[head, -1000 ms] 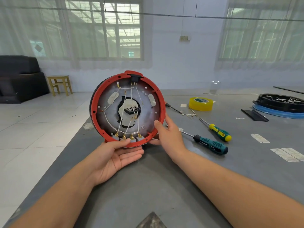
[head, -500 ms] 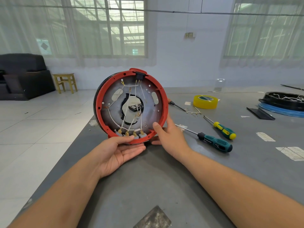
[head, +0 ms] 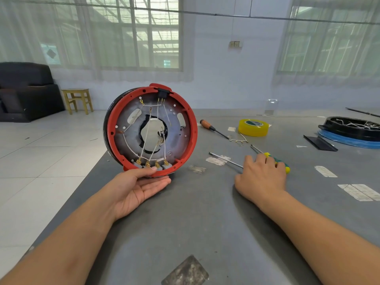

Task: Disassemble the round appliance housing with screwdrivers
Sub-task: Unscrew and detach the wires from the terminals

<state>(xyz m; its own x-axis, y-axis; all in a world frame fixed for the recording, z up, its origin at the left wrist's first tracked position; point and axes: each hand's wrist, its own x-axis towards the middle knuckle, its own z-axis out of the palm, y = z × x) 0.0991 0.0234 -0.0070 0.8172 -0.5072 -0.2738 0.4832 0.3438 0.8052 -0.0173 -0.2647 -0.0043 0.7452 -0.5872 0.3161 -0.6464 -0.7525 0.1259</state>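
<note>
Leaving the red round housing (head: 151,130) propped upright at the bench's (head: 205,223) left edge by the open-palmed left hand (head: 139,188), the right hand (head: 261,177) now curls over the screwdrivers (head: 276,161), probably picking one.

Housing (head: 151,130) upright on table (head: 205,223) near left edge; screwdrivers (head: 213,128) to right; tape roll (head: 254,127) behind them; tray (head: 351,130) far right.
</note>
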